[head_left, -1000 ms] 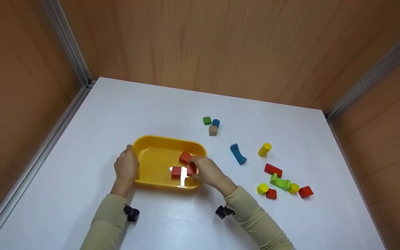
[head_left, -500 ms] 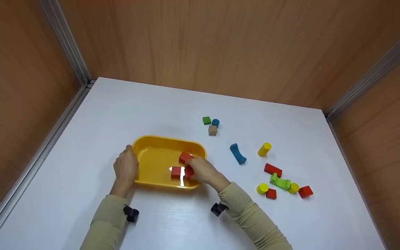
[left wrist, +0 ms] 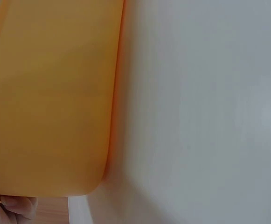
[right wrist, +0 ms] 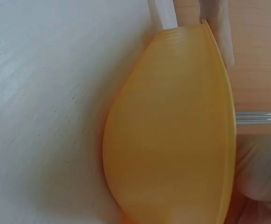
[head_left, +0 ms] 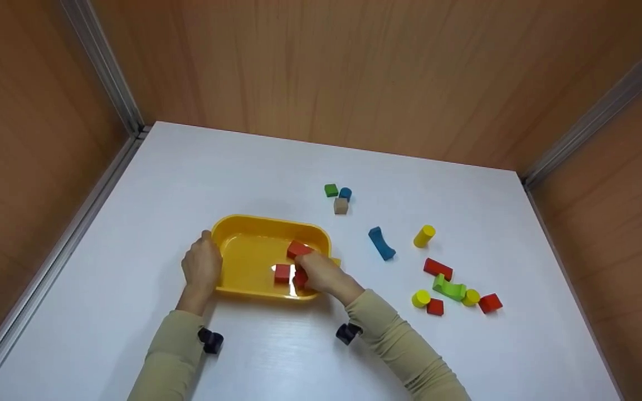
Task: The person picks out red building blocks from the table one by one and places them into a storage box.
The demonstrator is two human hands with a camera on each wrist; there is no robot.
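My left hand [head_left: 203, 266] grips the left end of a yellow plastic tray [head_left: 243, 291]; in the left wrist view its fingertips [left wrist: 18, 204] show at the tray's rim. Inside the tray's right half, my right hand [head_left: 324, 273] reaches over the rim and holds a red block [head_left: 300, 278], partly covered by the fingers. Another red block [head_left: 282, 273] lies just left of it, and a third red block [head_left: 298, 249] sits behind, near the fingers. The right wrist view mostly shows the tray's outer wall [right wrist: 172, 121], with part of the right hand [right wrist: 261, 172] past the rim.
On the white table [head_left: 276, 356] right of the tray lie a blue arch block [head_left: 382, 243], a yellow cylinder [head_left: 424, 236], a green arch block [head_left: 449, 287] and several red and yellow blocks. A green cube [head_left: 331, 190], blue cylinder [head_left: 345, 193] and beige cube [head_left: 341, 206] stand behind. Wooden walls enclose the table.
My right hand has moved a little left inside the tray, and the red block at its fingers has shifted left with it. The left hand stays at the tray's end.
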